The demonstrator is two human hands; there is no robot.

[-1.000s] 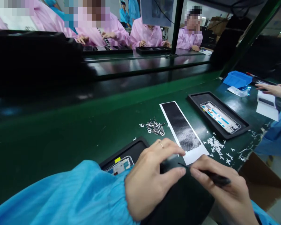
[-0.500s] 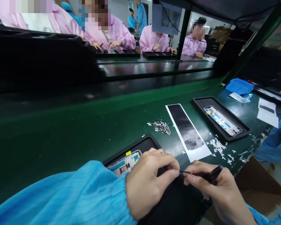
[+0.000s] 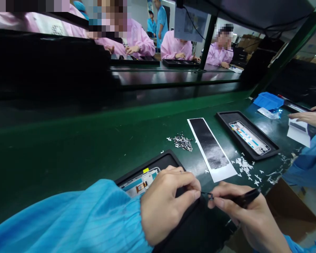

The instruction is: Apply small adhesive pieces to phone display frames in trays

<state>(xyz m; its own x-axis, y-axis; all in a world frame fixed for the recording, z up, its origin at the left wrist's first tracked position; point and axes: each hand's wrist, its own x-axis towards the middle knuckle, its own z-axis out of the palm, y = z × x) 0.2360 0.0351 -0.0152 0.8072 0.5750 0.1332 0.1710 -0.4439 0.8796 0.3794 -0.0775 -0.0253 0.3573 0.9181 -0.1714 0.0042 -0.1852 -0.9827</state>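
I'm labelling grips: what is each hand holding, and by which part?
The left hand pinches a thin black strip by one end. The right hand is at its other end and holds a dark tool, by which part cannot be told.

A blue bin (image 3: pixel 268 101) sits behind a plastic bag (image 3: pixel 268 113); pink-coated people (image 3: pixel 172 48) sit opposite; a cardboard box (image 3: pixel 292 207) stands lower down.

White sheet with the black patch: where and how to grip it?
Likely best by the bare near end of the white sheet, one corner pinched from the wearer's side. It lies flat, so a corner should lift most easily. The black patch covers most of the rest; a heap of small parts lies off the sheet's left edge, white scraps off its right.
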